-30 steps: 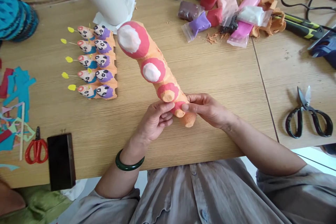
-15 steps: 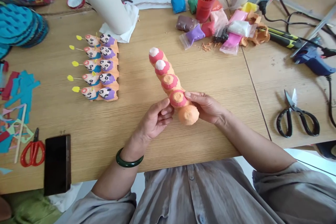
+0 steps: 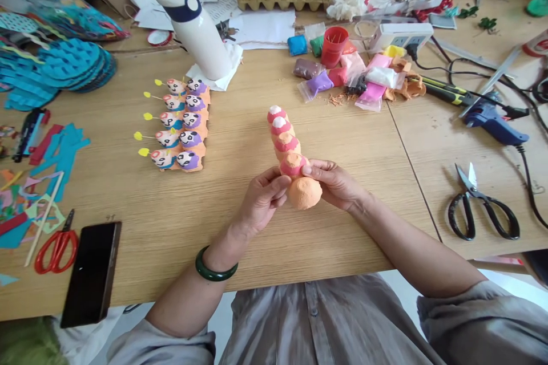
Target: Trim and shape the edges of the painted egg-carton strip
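Both my hands hold an orange egg-carton strip point(image 3: 292, 159) near its close end, over the wooden table point(image 3: 240, 239). Pink rings cap its bumps, and the two far bumps have white tops. My left hand point(image 3: 264, 197) pinches the strip from the left with fingers curled. My right hand point(image 3: 333, 182) grips it from the right, thumb on a pink bump. To the left lies a second carton strip point(image 3: 184, 125) decorated with small painted animal faces and yellow-tipped sticks.
Bags of coloured clay point(image 3: 359, 77) and a red cup point(image 3: 334, 45) lie behind. Black scissors point(image 3: 482, 208) and a blue glue gun point(image 3: 492, 120) sit right. Red scissors point(image 3: 55, 245), a phone point(image 3: 89, 274), blue paper cutouts point(image 3: 64, 68) and a white bottle point(image 3: 192, 23) are left.
The carton strip has been lowered from a raised tilt near the camera down toward the table. The view has pulled back and shows more of the far table.
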A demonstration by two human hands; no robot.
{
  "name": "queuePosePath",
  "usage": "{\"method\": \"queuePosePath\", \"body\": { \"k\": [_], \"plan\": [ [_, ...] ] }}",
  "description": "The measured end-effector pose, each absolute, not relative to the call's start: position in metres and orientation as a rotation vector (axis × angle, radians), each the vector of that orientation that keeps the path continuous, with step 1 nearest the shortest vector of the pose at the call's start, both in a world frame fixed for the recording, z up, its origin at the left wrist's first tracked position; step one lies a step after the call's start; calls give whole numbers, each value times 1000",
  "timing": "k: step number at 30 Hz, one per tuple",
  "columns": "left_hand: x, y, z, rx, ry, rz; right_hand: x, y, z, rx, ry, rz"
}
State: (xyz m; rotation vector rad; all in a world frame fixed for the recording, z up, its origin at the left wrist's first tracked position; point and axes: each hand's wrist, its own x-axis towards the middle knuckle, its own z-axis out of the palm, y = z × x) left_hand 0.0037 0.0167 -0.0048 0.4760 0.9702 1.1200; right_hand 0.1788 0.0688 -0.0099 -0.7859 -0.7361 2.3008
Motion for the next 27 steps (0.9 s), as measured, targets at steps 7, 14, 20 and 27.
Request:
{"method": "queuePosePath", "body": {
  "k": [7,14,20,27],
  "plan": [
    [10,17,-7,466,1083,1278,176,69,-16,-840,-707,2331],
    [-4,23,-4,435,988,1142,179,72,-13,-854,-733,2250],
    [-9,25,0,222,849,998,183,73,-11,-845,-853,2233],
    [-4,14,3,574,911,1070,184,71,-13,-817,-787,2261]
  ]
}}
